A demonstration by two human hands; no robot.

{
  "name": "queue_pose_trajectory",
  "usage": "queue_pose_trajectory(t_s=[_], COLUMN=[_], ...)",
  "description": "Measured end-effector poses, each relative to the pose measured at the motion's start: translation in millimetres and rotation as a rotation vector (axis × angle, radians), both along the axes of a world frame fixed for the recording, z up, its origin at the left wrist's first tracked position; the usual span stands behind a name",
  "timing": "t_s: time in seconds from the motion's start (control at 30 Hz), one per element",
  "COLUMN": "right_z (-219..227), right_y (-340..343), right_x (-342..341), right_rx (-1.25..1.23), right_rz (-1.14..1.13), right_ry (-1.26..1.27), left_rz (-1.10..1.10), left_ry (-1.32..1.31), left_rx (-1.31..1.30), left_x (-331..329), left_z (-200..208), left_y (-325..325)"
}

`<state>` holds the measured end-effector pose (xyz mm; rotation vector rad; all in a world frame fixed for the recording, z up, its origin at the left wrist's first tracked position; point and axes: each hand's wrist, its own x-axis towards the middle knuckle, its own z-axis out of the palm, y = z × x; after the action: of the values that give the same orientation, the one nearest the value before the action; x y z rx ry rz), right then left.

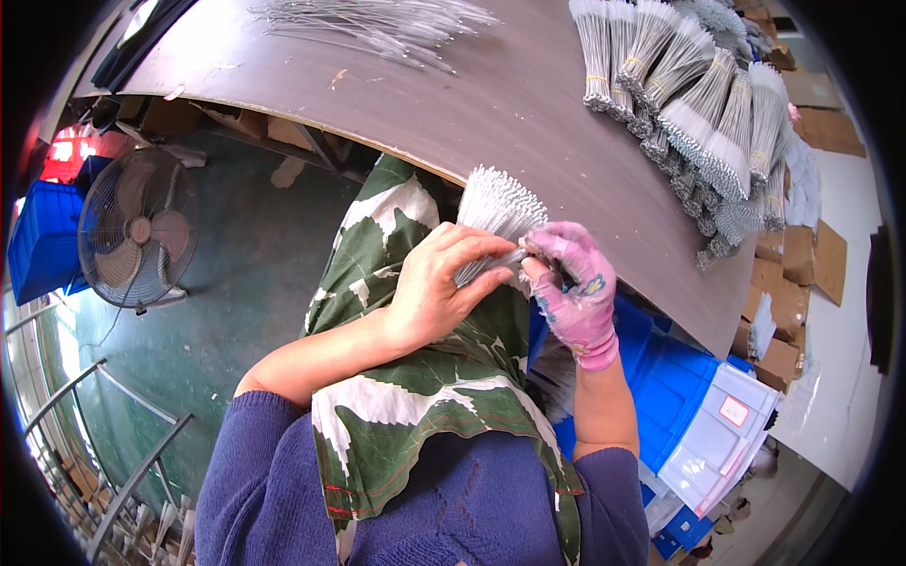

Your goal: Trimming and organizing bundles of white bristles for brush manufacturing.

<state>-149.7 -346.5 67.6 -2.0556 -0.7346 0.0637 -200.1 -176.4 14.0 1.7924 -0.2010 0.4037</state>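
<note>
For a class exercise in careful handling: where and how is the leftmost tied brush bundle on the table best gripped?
Probably around its grey stems at the yellow tie, coming from the left: bare tabletop lies there, while neighbouring bundles crowd its right. The stems are gathered straight and close; the pale bristles at the far end could crush.

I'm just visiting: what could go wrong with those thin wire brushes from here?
The held bundle fans out at its top, so brushes might slip loose. The left hand is bare, so wire ends could scratch it. The piled bundles lie close to the right edge of the table, so a knock might send some off.
</note>
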Motion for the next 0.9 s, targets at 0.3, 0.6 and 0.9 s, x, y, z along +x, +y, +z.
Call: queue_pose_trajectory(t_s=[0.3,0.6,0.9], right_z=[-14,2,48], right_y=[-6,-15,-52], right_x=[-7,0,5], right_rx=[0.307,0.175,-0.159], right_rz=[-0.182,-0.213,-0.064], right_ry=[0.625,0.541,0.991], left_rz=[-0.131,-0.357,-0.590], left_ry=[0.322,0.585,0.603], left_rx=[-0.343,-0.772,-0.616], left_x=[-2,-11,-9], left_z=[-9,-7,-5], left_y=[-9,-6,-14])
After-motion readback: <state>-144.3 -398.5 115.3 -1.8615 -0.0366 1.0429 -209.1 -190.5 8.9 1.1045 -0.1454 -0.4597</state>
